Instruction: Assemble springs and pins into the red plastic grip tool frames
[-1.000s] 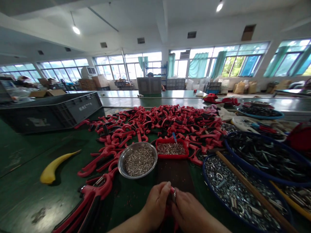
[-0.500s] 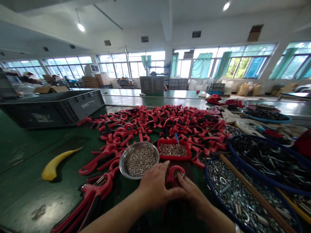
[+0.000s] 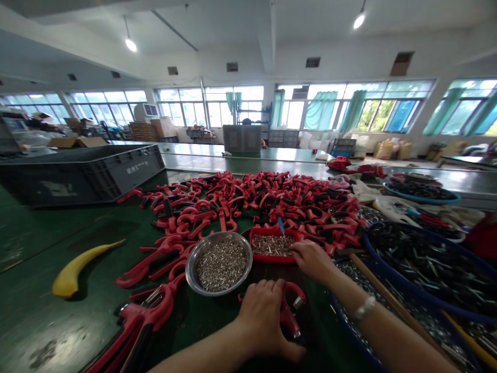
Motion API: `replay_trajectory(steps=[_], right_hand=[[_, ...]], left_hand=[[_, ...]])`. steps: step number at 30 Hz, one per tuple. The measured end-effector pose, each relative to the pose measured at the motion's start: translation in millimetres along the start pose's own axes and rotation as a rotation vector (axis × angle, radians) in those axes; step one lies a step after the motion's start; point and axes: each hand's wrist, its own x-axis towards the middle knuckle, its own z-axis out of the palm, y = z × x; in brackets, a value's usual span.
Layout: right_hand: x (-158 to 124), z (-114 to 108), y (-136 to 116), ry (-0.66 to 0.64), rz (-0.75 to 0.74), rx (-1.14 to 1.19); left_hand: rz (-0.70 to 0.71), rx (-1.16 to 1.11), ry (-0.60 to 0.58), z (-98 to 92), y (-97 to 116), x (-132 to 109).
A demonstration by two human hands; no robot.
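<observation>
My left hand [image 3: 261,317] lies over a red spring clamp [image 3: 289,313] on the dark work surface, fingers curled on it and thumb stretched toward me. A coil spring shows at the clamp's curved end; the rest is hidden under the palm. My right hand [image 3: 315,263] reaches to the right end of a red tray [image 3: 272,258] of small metal pins, fingertips pinched together at its rim. What they hold, if anything, is too small to make out. Left of the tray stands a round metal bowl [image 3: 190,269] full of tiny metal pieces.
A heap of red and black clamp parts [image 3: 252,194] spreads behind. A spring clamp [image 3: 145,316] and a banana [image 3: 77,272] lie at left, near a grey crate [image 3: 135,168]. At right, blue basins [image 3: 392,230] hold metal and black parts, with a hammer [image 3: 382,287] across one.
My right hand has left the clamp and moved up and right to the red tray. My left hand stays on the clamp, slightly lower in view.
</observation>
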Motion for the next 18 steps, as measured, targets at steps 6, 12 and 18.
replay_trajectory(steps=[6, 12, 18], right_hand=[[72.1, 18.3, -22.5, -0.168, 0.0, -0.179], [76.4, 30.3, -10.6, -0.109, -0.015, -0.2], [61.1, 25.1, 8.5, -0.05, -0.069, -0.164]], left_hand=[[0.126, 0.119, -0.102, -3.9, -8.5, 14.7], [-0.08, 0.251, 0.064, -49.6, -36.5, 55.6], [-0.174, 0.352, -0.096, -57.3, -56.5, 124.9]])
